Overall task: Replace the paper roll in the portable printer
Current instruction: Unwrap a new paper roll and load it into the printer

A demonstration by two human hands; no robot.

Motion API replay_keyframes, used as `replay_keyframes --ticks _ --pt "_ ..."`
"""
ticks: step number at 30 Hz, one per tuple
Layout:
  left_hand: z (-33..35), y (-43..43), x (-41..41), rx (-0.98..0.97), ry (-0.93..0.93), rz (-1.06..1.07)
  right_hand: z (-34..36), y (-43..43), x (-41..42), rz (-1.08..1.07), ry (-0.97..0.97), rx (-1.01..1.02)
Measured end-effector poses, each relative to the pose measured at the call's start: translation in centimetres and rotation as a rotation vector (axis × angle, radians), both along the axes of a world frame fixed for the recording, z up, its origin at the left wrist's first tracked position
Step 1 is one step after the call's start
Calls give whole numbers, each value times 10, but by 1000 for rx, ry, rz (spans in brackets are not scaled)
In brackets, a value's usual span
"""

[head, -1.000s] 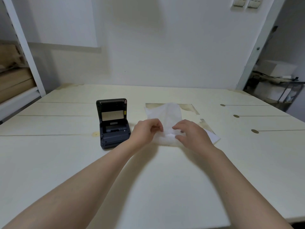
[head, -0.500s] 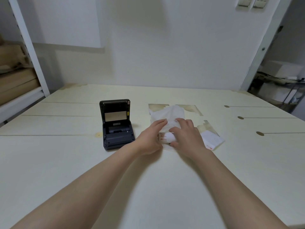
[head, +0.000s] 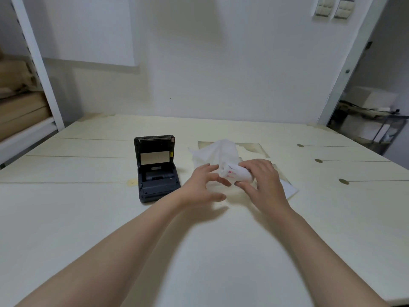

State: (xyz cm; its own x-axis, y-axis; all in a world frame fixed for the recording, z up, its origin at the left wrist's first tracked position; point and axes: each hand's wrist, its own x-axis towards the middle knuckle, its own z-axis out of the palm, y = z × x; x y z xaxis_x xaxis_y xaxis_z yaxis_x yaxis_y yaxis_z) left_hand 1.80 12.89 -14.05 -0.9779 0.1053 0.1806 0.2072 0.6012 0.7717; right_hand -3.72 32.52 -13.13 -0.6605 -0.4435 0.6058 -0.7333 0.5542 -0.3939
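Note:
A dark grey portable printer (head: 156,171) stands on the cream table (head: 88,218) with its lid raised and its paper bay showing. To its right, my right hand (head: 263,185) grips a white paper roll (head: 235,173) with red print, lifted a little above the table. My left hand (head: 202,185) is beside the roll's left end with fingers spread, touching or nearly touching it. A crumpled white plastic wrapper (head: 218,151) lies behind the hands.
A flat white paper piece (head: 288,188) lies right of my right hand. Dark round marks (head: 343,181) dot the table's right side. Shelving with cardboard (head: 20,111) stands at left, a cluttered rack (head: 371,120) at right.
The hands went from tugging the wrapper to pressing on the roll. Now the right hand has lifted the roll free and the left hand has spread its fingers.

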Motion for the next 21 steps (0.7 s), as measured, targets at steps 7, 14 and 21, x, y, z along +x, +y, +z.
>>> replay_keyframes --ticks 7,14,21 --pt "18 8 20 407 13 136 9 -4 7 9 -40 29" --pt "21 14 19 536 65 245 9 -18 20 48 -59 33" --pt "13 11 16 525 76 294 6 -20 21 36 -134 -64"
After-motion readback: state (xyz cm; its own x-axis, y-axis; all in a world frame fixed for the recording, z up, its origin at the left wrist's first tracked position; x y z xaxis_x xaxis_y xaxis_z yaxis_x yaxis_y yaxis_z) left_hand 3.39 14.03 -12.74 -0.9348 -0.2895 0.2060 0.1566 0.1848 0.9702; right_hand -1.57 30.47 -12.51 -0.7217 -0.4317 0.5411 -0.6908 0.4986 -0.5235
